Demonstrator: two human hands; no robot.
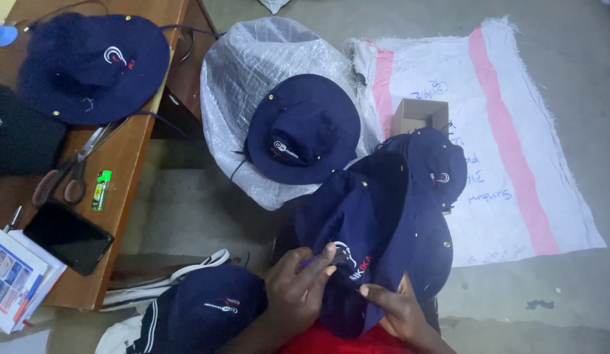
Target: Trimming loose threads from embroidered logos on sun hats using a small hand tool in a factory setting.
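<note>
A navy brimmed hat (367, 223) with an embroidered emblem lies across my lap at the bottom centre. My left hand (297, 282) pinches a small dark tool against the emblem on the crown. My right hand (396, 308) grips the hat's lower edge from beneath. Another navy hat (200, 311) lies just left of my left hand, and a further one (436, 164) pokes out behind the held hat.
A navy hat (303, 128) rests on a clear plastic bag (246, 72). A white and pink woven sack (508, 131) with a small cardboard box (419, 115) covers the floor. The wooden table (131, 157) holds a hat (92, 65), scissors (72, 170), a green lighter (101, 190), a phone (67, 236) and booklets (16, 275).
</note>
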